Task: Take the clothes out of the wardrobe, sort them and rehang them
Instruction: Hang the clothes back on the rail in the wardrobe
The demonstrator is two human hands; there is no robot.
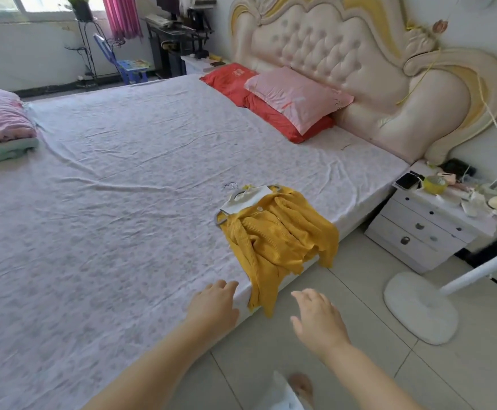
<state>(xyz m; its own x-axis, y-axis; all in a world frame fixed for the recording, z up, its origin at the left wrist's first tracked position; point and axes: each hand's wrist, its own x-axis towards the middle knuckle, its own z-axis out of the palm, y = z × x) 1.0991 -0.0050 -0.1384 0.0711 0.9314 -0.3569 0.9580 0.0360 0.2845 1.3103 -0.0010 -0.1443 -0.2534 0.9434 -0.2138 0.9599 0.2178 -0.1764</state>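
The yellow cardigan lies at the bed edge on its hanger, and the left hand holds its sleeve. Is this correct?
Not quite: in the head view the left hand is open beside the yellow cardigan, holding nothing. The rest is right.

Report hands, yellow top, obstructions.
Left hand open, right hand open, both empty. Yellow top on hanger, draped over bed edge. Nothing between hands and top.

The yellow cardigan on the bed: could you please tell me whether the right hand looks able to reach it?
Probably yes: the right hand is open, and nothing stands between it and the yellow cardigan hanging over the bed edge.
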